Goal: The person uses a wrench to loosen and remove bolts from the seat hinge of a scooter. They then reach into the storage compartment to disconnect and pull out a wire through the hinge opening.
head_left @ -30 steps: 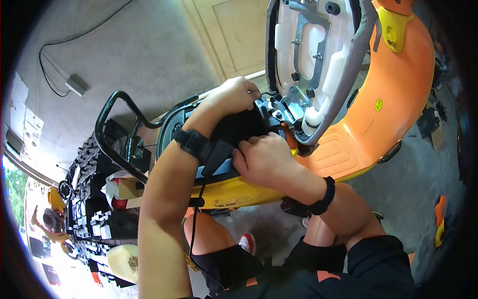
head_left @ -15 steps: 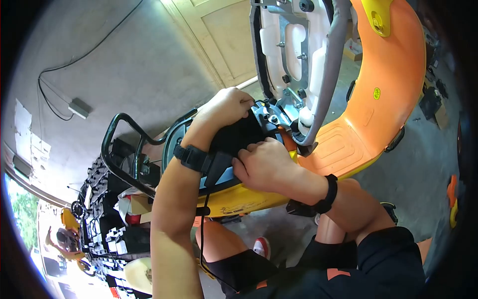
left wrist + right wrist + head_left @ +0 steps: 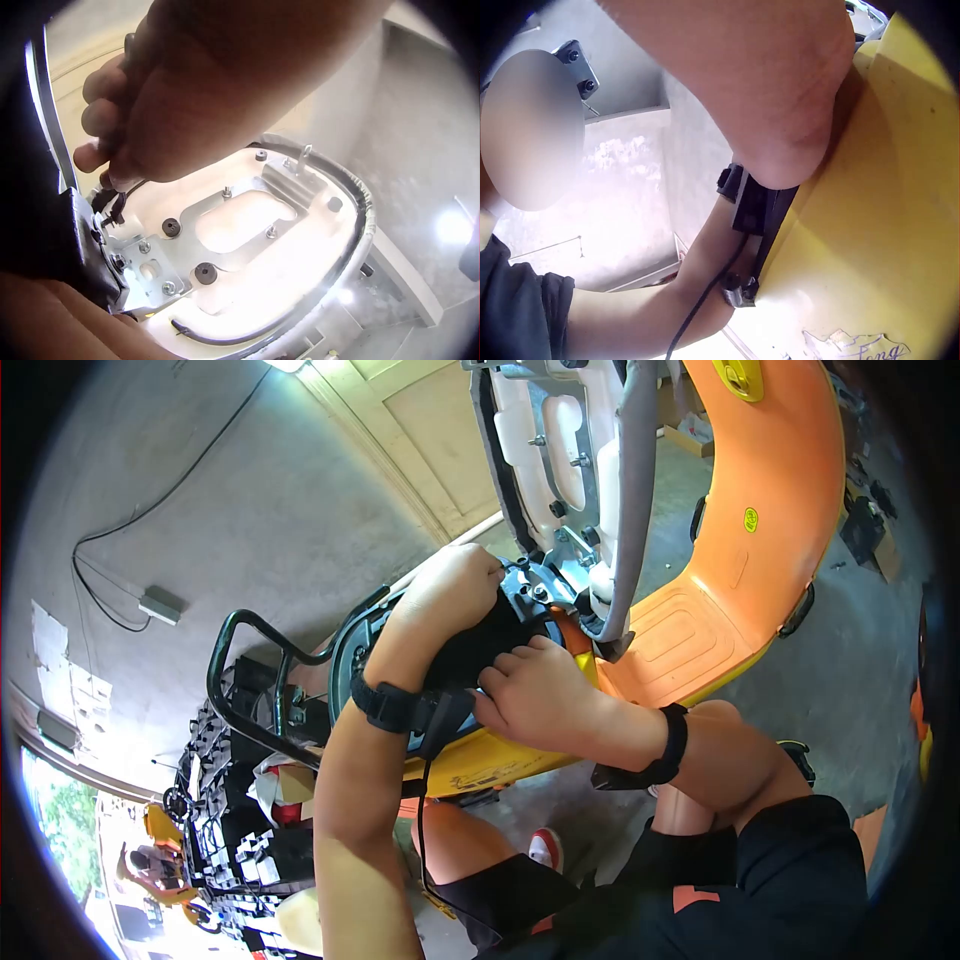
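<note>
A black part (image 3: pixel 485 645) lies in the open seat area of a yellow-and-orange scooter (image 3: pixel 480 762), between both hands. At its far edge is the left hand (image 3: pixel 450 590), fingers curled; in the left wrist view this hand (image 3: pixel 202 97) holds a thin dark object (image 3: pixel 130 46) that is mostly hidden. The right hand (image 3: pixel 540 690) curls round the near edge of the black part, with its fingertips hidden. In the right wrist view, the heel of the right hand (image 3: pixel 780 112) lies close to the yellow side panel (image 3: pixel 870 195).
The raised seat (image 3: pixel 565 470) shows its white underside beside the hands, with a metal hinge bracket (image 3: pixel 150 277) at its base. A black grab rail (image 3: pixel 222 670) stands left, a cable (image 3: pixel 424 830) hangs from the left wrist, and an orange footboard (image 3: pixel 690 640) extends right.
The head view has shifted, so the raised seat sits further left and the wall cable lower. Both hands keep nearly the same place on the black part.
</note>
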`<action>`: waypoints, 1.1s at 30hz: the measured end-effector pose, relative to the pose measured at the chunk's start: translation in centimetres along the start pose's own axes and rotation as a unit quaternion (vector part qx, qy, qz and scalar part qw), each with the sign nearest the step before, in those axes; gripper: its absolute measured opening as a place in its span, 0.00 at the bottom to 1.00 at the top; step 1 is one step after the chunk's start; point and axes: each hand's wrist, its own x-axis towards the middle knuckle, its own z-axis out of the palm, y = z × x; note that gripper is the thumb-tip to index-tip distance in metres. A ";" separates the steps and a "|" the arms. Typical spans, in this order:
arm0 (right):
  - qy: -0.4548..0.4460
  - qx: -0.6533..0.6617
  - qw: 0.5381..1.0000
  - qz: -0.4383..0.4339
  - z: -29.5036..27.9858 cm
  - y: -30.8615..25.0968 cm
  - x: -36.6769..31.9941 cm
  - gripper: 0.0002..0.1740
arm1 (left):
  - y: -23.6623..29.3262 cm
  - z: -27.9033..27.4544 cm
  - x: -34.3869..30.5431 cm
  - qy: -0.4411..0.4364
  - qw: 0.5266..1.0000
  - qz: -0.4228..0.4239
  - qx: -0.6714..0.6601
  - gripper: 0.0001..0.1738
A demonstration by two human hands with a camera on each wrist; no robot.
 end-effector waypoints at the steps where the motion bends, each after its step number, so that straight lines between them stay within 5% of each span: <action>1: 0.001 0.000 1.000 0.001 0.0 0.0 0.0 0.15 | 0.0 0.5 0.0 0.000 1.000 0.001 0.000 0.14; 4: 0.021 0.001 1.000 -0.005 0.1 0.0 0.0 0.14 | 0.0 0.5 0.0 0.048 0.997 0.045 0.043 0.14; 6: -0.002 -0.003 1.000 -0.007 -0.2 0.0 0.1 0.20 | 0.4 -1.2 0.0 -0.084 0.993 -0.043 -0.071 0.13; 11: 0.011 0.033 0.999 -0.008 0.1 0.2 0.1 0.21 | -2.8 -0.9 0.9 -0.139 0.973 -0.075 -0.169 0.11; 13: 0.020 0.040 0.999 -0.015 0.2 0.4 0.1 0.21 | -4.8 1.3 1.6 -0.031 0.985 0.006 -0.170 0.10; 17: 0.002 0.022 0.999 -0.029 -0.1 0.4 0.1 0.22 | -5.2 4.0 2.8 0.049 0.990 0.019 -0.134 0.09; 20: -0.012 0.024 0.999 -0.024 -0.3 0.4 0.1 0.21 | -5.0 4.6 3.3 0.109 0.987 0.116 -0.022 0.10; 25: 0.027 0.023 0.999 -0.031 0.1 0.4 0.0 0.20 | -4.7 2.2 3.2 0.290 0.948 0.126 0.030 0.12; 27: 0.035 0.029 0.999 -0.021 0.6 0.4 -0.1 0.23 | -3.5 1.3 2.5 0.306 0.944 0.087 -0.082 0.09; 28: 0.039 0.030 0.999 -0.019 0.6 0.4 0.0 0.23 | -2.6 0.3 1.9 0.304 0.945 0.090 -0.080 0.09; 30: 0.025 0.016 0.999 -0.018 0.3 0.3 0.0 0.18 | -1.1 -1.2 0.9 0.126 0.967 -0.045 -0.218 0.14; 33: 0.007 0.010 1.000 -0.020 -0.2 0.3 0.1 0.18 | -2.0 -0.2 1.2 0.036 0.984 -0.058 -0.167 0.17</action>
